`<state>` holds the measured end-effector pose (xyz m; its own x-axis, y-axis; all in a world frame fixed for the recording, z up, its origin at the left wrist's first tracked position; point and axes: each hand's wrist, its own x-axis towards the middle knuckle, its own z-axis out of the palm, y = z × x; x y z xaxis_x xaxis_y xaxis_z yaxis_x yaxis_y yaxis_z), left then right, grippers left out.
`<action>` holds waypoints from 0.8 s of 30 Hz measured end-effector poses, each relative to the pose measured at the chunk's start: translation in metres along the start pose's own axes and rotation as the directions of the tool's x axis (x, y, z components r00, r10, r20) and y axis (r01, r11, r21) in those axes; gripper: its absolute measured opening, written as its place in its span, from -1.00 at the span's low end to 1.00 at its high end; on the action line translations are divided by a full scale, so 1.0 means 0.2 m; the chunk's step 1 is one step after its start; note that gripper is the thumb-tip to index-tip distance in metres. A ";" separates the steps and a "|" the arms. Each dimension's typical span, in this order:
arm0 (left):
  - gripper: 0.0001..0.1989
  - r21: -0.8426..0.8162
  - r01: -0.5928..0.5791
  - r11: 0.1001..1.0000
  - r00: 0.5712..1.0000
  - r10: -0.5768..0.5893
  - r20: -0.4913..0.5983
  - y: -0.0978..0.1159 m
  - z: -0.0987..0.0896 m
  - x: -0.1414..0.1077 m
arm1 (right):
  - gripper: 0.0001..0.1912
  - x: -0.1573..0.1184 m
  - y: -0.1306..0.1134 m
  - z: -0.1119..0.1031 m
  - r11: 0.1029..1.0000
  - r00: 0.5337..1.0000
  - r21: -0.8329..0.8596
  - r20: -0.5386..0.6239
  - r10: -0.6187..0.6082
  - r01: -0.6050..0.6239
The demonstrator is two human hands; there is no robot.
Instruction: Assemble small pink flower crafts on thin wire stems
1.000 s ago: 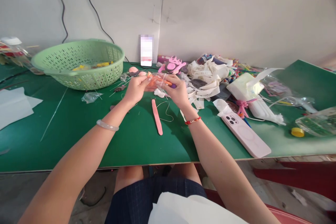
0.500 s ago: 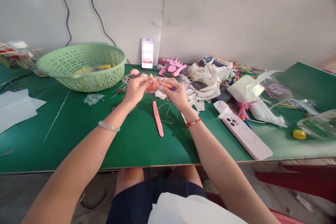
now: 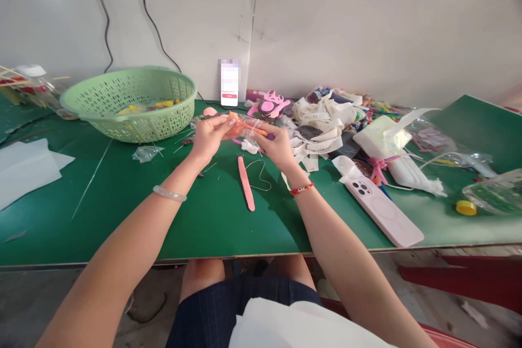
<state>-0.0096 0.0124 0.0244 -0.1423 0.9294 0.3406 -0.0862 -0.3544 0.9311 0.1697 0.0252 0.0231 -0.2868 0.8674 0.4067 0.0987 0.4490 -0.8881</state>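
Note:
Above the green table my left hand [image 3: 212,135] pinches one side of an orange item in clear plastic wrap [image 3: 236,128]; its exact kind I cannot make out. At the other side my right hand [image 3: 275,144] grips the same wrapped item, fingers closed, with orange and purple tips showing by the thumb. Below the hands lies a flat pink strip with a rounded end [image 3: 246,185], beside a thin looped thread or wire [image 3: 263,178]. A small white crumpled piece [image 3: 249,147] rests just under the wrapped item.
A green plastic basket [image 3: 134,125] with yellow pieces stands at the left. A lit phone [image 3: 229,84] leans on the wall. To the right are heaped white strips [image 3: 326,119], a tissue pack [image 3: 383,138], a pink phone [image 3: 385,212] and a clear bottle [image 3: 495,193].
The orange item shows more plainly between my hands, with the clear wrap stretched toward the right hand. Both hands stay in nearly the same place.

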 end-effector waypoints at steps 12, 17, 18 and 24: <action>-0.66 -0.035 0.030 0.999 0.996 -0.033 -0.088 -0.01 -0.02 0.01 | -0.64 0.01 0.02 -0.02 0.971 0.976 -0.192 -0.140 -0.169 0.141; -0.63 -0.069 0.062 0.996 0.997 -0.065 -0.031 -0.02 -0.02 0.01 | -0.66 0.01 0.00 -0.05 0.992 0.994 -0.073 -0.015 -0.106 0.105; -0.64 -0.060 0.061 0.996 0.997 -0.063 -0.044 -0.03 -0.02 0.01 | -0.66 0.01 0.00 -0.06 0.996 0.996 -0.036 -0.005 -0.086 0.086; -0.64 -0.045 0.082 0.996 0.996 -0.084 -0.043 -0.03 -0.02 0.01 | -0.58 0.01 -0.01 -0.06 0.996 1.000 0.091 0.030 -0.001 -0.002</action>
<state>-0.0137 0.0162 0.0191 -0.1769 0.9505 0.2554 -0.1415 -0.2813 0.9491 0.1804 0.0293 0.0279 -0.3155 0.8600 0.4010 0.0118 0.4261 -0.9046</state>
